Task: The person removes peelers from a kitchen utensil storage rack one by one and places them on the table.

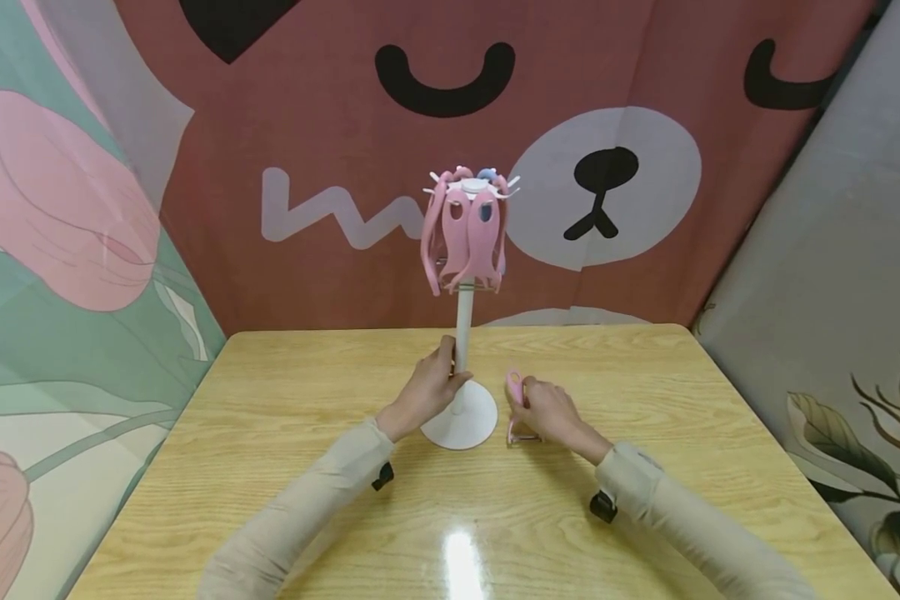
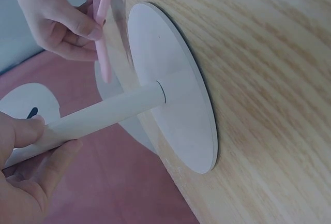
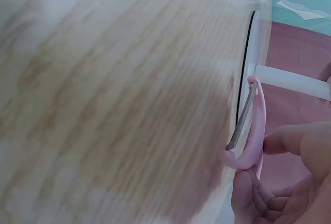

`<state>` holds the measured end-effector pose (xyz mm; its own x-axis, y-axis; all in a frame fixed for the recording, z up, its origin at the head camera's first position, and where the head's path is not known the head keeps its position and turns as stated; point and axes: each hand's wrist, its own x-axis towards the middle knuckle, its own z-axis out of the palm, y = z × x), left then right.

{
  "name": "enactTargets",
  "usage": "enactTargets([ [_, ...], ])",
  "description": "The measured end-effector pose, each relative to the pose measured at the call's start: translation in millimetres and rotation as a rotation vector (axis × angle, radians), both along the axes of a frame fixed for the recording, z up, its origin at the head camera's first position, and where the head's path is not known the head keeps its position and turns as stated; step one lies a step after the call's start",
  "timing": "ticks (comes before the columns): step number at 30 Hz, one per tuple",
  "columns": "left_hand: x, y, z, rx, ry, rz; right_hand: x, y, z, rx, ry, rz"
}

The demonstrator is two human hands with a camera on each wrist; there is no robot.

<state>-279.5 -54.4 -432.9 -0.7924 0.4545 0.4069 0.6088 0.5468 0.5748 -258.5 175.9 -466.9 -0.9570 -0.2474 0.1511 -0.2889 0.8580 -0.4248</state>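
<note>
A white stand [image 1: 465, 325] rises from a round base [image 2: 170, 105] on the table. Around its hooked top hang several pink peelers [image 1: 457, 237], blades down, with a bit of blue showing among them. My left hand [image 1: 427, 393] grips the pole just above the base, thumb and fingers wrapped about it. To the right of the base, my right hand [image 1: 553, 410] pinches the handle of a pink Y-shaped peeler [image 3: 254, 138] between thumb and fingers. The peeler's metal blade [image 3: 242, 118] points toward me, close over the tabletop.
The wooden table [image 1: 330, 500] reaches back to a wall hanging [image 1: 307, 283] with a bear's face. Printed curtains [image 1: 67, 350] close in the left side, and another patterned hanging [image 1: 832, 275] stands on the right.
</note>
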Motion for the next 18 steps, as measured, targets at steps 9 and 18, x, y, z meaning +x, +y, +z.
enactTargets([
  [9,1.2,0.9,1.0,0.016,-0.016,-0.004,-0.5,-2.3,-5.9,0.014,-0.053,-0.021],
  [18,0.7,1.4,0.2,0.009,-0.025,0.002,-0.9,-3.7,-7.0,0.034,-0.076,-0.032],
])
